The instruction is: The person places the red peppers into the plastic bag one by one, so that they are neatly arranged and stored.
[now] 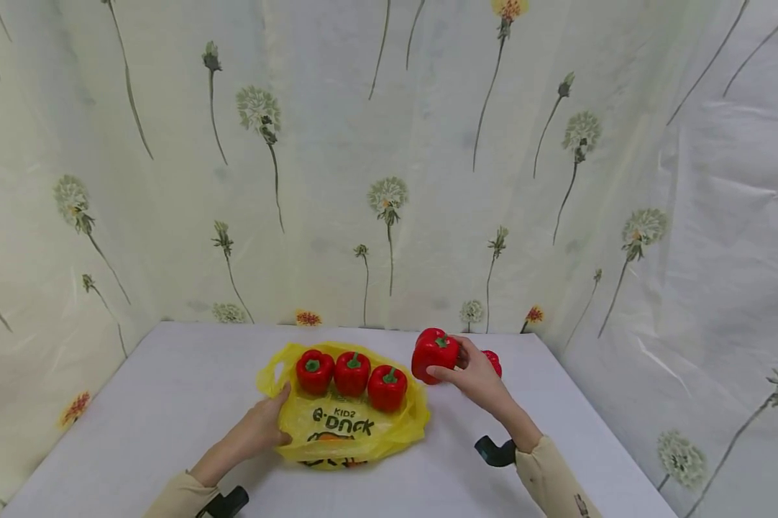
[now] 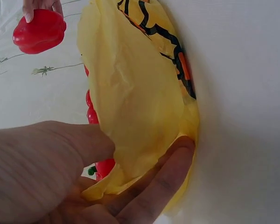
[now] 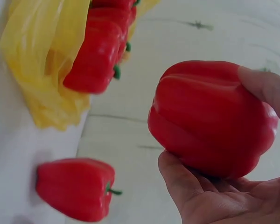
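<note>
A yellow plastic bag (image 1: 395,439) with black lettering lies on the table, its mouth spread. Three red bell peppers (image 1: 351,374) with green stems sit side by side in it. My left hand (image 1: 259,426) holds the bag's left edge; in the left wrist view the thumb and fingers (image 2: 165,179) grip the yellow film. Raised to the right of the bag, my right hand (image 1: 479,378) grips another red bell pepper (image 1: 433,356) between thumb and fingers. One more red bell pepper (image 3: 77,189) stands on the table, partly hidden behind that hand in the head view.
The white table (image 1: 169,388) meets a hanging cloth (image 1: 324,180) printed with dandelions at its back, and similar cloth rises on both sides. Dark camera mounts (image 1: 495,451) sit at both wrists.
</note>
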The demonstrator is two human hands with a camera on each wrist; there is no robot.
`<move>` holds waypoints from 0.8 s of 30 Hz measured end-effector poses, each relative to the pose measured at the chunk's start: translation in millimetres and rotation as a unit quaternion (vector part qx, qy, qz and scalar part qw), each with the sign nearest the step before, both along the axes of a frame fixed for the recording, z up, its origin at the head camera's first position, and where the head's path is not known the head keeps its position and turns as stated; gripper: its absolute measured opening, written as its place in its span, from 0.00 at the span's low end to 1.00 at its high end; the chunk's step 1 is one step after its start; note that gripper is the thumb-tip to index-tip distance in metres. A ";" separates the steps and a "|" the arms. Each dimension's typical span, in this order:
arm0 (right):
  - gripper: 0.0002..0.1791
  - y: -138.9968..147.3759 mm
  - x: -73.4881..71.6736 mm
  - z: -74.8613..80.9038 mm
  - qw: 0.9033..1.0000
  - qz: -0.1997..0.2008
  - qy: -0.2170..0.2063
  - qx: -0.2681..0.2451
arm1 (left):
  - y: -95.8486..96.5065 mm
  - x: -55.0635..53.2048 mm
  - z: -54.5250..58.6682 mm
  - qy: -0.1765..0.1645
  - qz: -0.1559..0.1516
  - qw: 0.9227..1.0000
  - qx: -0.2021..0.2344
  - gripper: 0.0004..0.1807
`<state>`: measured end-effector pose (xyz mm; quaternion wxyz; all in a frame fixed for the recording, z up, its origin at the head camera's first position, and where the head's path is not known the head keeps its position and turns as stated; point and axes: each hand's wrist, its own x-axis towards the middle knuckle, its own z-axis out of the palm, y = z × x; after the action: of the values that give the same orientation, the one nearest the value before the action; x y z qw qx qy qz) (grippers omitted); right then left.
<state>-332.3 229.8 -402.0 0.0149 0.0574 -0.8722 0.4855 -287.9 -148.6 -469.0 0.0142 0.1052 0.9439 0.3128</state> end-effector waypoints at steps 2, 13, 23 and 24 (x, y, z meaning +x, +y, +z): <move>0.51 -7.9 0.8 0.4 1.000 0.007 0.003 -0.007 | 0.0 0.3 1.5 -0.001 -0.002 1.000 0.004 0.52; 0.53 -41.8 -0.4 7.9 0.999 0.039 0.007 0.006 | -0.9 1.7 5.6 0.014 -0.002 1.000 0.013 0.51; 0.48 -72.4 -4.9 16.6 0.993 0.109 0.027 0.032 | -1.9 1.8 2.0 0.010 0.000 1.000 0.023 0.51; 0.47 -74.7 -5.3 17.1 0.993 0.113 0.026 0.031 | -1.9 2.0 1.8 0.008 0.000 1.000 0.025 0.51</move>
<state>-337.6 155.1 -384.9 -0.0191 0.1691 -0.8738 0.4555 -285.9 -150.5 -467.3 0.0038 0.1085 0.9359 0.3351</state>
